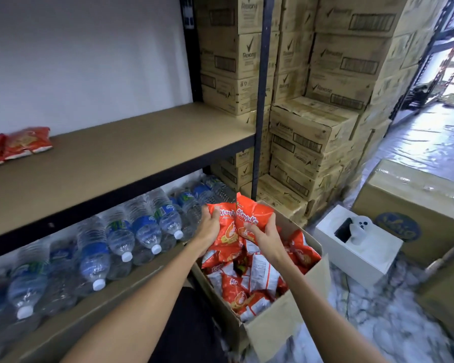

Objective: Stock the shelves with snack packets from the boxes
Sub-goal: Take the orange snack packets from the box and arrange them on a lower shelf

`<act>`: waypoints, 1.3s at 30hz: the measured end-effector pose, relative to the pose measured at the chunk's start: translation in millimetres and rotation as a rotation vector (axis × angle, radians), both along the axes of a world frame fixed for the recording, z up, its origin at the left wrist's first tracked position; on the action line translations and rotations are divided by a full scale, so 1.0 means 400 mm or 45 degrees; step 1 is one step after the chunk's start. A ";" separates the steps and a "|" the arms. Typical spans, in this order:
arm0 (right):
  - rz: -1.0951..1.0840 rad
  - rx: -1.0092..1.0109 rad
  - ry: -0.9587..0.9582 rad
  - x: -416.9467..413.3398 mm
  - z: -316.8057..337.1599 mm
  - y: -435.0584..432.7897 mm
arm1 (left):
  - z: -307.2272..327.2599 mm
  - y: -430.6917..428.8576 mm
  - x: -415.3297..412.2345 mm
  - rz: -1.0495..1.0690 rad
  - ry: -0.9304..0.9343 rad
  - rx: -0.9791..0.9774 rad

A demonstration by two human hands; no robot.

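shelf (142,142): brown board, two packets (26,142) | floor (378,323): marbled | cartons (312,132): stacked beside

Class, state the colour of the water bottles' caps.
White caps; clearest in the head view.

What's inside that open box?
Red snack packets, some showing white backs, heaped in the open box. Left hand and right hand each grip one above. The pile hides the bottom.
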State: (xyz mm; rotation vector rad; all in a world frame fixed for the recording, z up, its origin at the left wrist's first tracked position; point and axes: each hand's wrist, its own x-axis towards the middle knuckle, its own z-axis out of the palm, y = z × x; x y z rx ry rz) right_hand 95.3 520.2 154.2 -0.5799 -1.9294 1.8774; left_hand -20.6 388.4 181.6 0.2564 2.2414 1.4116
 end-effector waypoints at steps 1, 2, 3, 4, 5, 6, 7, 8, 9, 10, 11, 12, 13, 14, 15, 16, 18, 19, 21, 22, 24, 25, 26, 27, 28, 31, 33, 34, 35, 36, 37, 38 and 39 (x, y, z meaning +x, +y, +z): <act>0.004 0.026 0.019 -0.004 0.013 -0.010 | 0.020 -0.011 0.004 0.013 0.028 0.001; 0.009 0.059 0.025 -0.009 0.025 -0.020 | 0.035 -0.024 0.004 0.005 0.013 0.011; 0.024 0.093 0.024 -0.013 0.034 -0.029 | 0.043 -0.039 0.002 -0.024 0.010 0.013; 0.043 0.118 0.027 -0.017 0.046 -0.037 | 0.049 -0.056 -0.003 -0.050 0.028 -0.009; 0.065 0.130 0.031 -0.022 0.058 -0.043 | 0.054 -0.075 -0.013 -0.075 0.078 -0.051; 0.090 0.140 0.028 -0.026 0.073 -0.052 | 0.059 -0.096 -0.025 -0.087 0.115 -0.088; 0.111 0.153 0.023 -0.034 0.088 -0.060 | 0.076 -0.118 -0.032 -0.091 0.144 -0.101; 0.125 0.173 0.016 -0.042 0.103 -0.069 | 0.097 -0.140 -0.033 -0.070 0.163 -0.076; 0.139 0.192 0.009 -0.051 0.119 -0.081 | 0.120 -0.165 -0.032 -0.040 0.177 -0.034; 0.159 0.209 0.010 -0.058 0.135 -0.095 | 0.139 -0.190 -0.033 -0.015 0.186 0.009; 0.177 0.220 0.021 -0.068 0.149 -0.109 | 0.156 -0.212 -0.038 -0.001 0.225 0.046; 0.190 0.233 0.039 -0.076 0.168 -0.128 | 0.172 -0.238 -0.045 0.018 0.275 0.075; 0.191 0.241 0.052 -0.086 0.183 -0.146 | 0.188 -0.264 -0.050 0.037 0.332 0.101; 0.189 0.248 0.059 -0.098 0.198 -0.164 | 0.208 -0.289 -0.052 0.060 0.374 0.126; 0.192 0.252 0.066 -0.110 0.213 -0.182 | 0.229 -0.315 -0.053 0.089 0.405 0.156; 0.204 0.258 0.076 -0.123 0.229 -0.201 | 0.250 -0.343 -0.054 0.122 0.432 0.184; 0.238 0.269 0.094 -0.149 0.262 -0.242 | 0.286 -0.404 -0.059 0.172 0.488 0.202; 0.260 0.272 0.103 -0.163 0.280 -0.264 | 0.302 -0.435 -0.063 0.188 0.506 0.221; 0.286 0.278 0.147 -0.186 0.321 -0.314 | 0.335 -0.496 -0.069 0.201 0.507 0.309; 0.301 0.271 0.177 -0.198 0.344 -0.343 | 0.352 -0.526 -0.071 0.213 0.516 0.339; 0.383 0.238 0.230 -0.225 0.387 -0.404 | 0.389 -0.587 -0.074 0.253 0.555 0.359; 0.436 0.227 0.246 -0.239 0.408 -0.439 | 0.407 -0.620 -0.079 0.278 0.574 0.369; 0.481 0.241 0.248 -0.252 0.430 -0.471 | 0.423 -0.652 -0.088 0.316 0.585 0.379; 0.516 0.252 0.264 -0.265 0.455 -0.504 | 0.439 -0.689 -0.099 0.356 0.589 0.384; 0.534 0.276 0.285 -0.280 0.477 -0.536 | 0.458 -0.724 -0.108 0.395 0.589 0.399; 0.612 0.295 0.355 -0.335 0.540 -0.627 | 0.513 -0.830 -0.139 0.477 0.609 0.403; 0.671 0.302 0.355 -0.372 0.570 -0.686 | 0.543 -0.894 -0.151 0.521 0.621 0.395; 0.705 0.323 0.347 -0.397 0.582 -0.722 | 0.558 -0.933 -0.158 0.543 0.629 0.395; 0.724 0.314 0.344 -0.411 0.585 -0.740 | 0.564 -0.953 -0.162 0.545 0.627 0.393; 0.741 0.330 0.346 -0.434 0.589 -0.764 | 0.572 -0.982 -0.168 0.571 0.636 0.391; 0.753 0.322 0.354 -0.452 0.590 -0.792 | 0.575 -1.014 -0.174 0.601 0.653 0.388; 0.764 0.343 0.343 -0.473 0.589 -0.820 | 0.577 -1.045 -0.181 0.639 0.672 0.391; 0.779 0.332 0.340 -0.493 0.586 -0.845 | 0.578 -1.075 -0.190 0.676 0.688 0.388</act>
